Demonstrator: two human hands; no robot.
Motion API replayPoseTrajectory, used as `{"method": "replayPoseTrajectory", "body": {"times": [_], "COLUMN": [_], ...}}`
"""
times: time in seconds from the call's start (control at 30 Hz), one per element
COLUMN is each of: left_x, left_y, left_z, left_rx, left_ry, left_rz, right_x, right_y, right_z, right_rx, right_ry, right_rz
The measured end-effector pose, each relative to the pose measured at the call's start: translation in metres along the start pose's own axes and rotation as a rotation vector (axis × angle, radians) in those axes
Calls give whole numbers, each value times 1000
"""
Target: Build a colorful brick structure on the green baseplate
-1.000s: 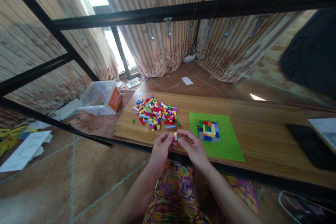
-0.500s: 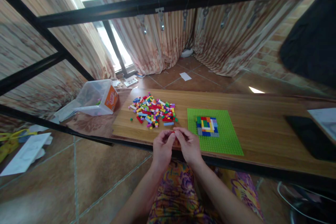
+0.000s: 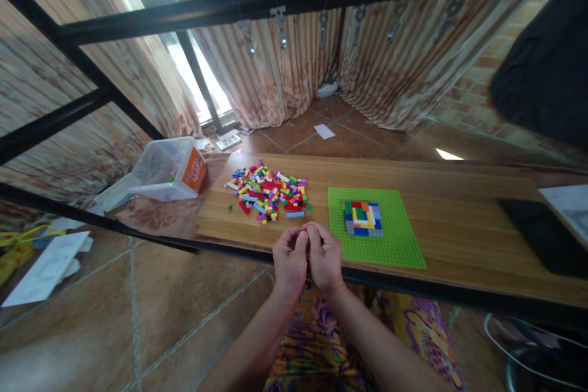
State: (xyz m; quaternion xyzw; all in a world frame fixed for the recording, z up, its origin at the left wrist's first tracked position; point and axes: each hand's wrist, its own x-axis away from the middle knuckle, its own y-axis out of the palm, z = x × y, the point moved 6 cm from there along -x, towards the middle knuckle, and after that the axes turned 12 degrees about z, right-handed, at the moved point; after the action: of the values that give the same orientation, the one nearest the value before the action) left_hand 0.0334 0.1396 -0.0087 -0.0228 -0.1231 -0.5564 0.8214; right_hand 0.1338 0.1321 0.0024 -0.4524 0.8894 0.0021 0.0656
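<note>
Bricks (image 3: 271,191) lay near the left hand (image 3: 290,256) and right hand (image 3: 326,256), pinched together, seemingly on a hidden bit, so gentle, straight pressing probably helped.

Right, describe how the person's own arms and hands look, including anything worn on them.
The left hand and right hand are bare, without gloves. The left forearm and right forearm show no sleeve, watch or bracelet; rings would be too small to tell. Between the forearms shows a purple and yellow patterned garment.
</note>
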Motion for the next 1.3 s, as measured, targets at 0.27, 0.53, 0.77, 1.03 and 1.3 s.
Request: {"method": "replayPoseTrajectory", "body": {"times": [0.27, 0.53, 0.77, 1.03, 1.3], "left_x": [-6, -7, -13, -20, -25], "left_y": [-3, -2, -6, -18, -20], "left_z": [-9, -6, -16, -16, -12], "left_rx": [17, 45, 368, 437, 358], "left_ry": [-31, -50, -375, -464, -427], "left_rz": [-15, -25, -80, -35, -46], "right_x": [1, -4, -30, -64, -55], "right_y": [4, 8, 8, 21, 27], "right_z": [13, 28, 25, 19, 9], "right_rx": [5, -106, 13, 577, 472], "right_ry": [102, 290, 183, -397, -385], "right_rz": [16, 64, -59, -114, -174]}}
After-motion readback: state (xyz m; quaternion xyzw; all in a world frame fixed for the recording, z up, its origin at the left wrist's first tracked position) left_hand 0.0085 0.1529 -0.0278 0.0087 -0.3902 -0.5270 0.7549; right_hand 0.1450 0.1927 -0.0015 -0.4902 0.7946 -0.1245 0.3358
